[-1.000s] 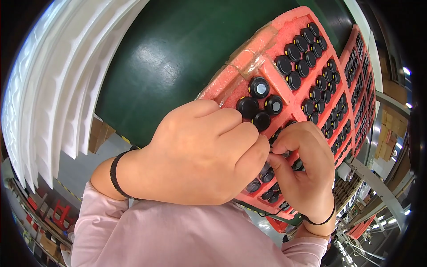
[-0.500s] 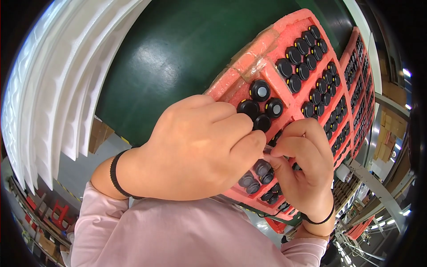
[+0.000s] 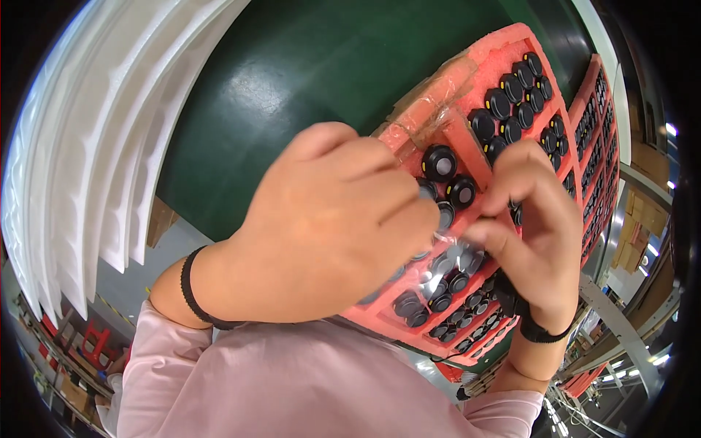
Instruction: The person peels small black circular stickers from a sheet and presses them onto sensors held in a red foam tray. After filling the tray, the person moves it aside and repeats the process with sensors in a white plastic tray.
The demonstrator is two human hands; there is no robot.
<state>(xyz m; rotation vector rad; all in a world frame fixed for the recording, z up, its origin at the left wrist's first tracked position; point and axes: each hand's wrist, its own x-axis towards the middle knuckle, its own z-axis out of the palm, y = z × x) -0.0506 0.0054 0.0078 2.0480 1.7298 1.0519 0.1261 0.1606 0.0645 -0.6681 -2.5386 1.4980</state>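
My left hand (image 3: 339, 226), a black band at its wrist, is closed with its fingertips turned down and hidden. Facing it, my right hand (image 3: 537, 226) has thumb and forefinger curled toward each other. A thin clear plastic film (image 3: 454, 261), glossy and creased, stretches between the fingertips of both hands. Through and around it show round black parts in a pink foam tray (image 3: 478, 157) with compartments. Close to my left knuckles are a black part with a grey disc (image 3: 440, 163) and another such part (image 3: 461, 192). Something black lies below my right palm, its kind unclear.
The tray rests on a green tabletop (image 3: 307, 87). A second pink tray (image 3: 588, 139) of black parts stands at the right. White moulded sheets (image 3: 95, 146) rise in a stack on the left. Metal framing (image 3: 621, 306) is at the lower right.
My right hand has moved right and up, away from my left hand. More of the clear film shows between them. The tray appears slightly farther right and lower.
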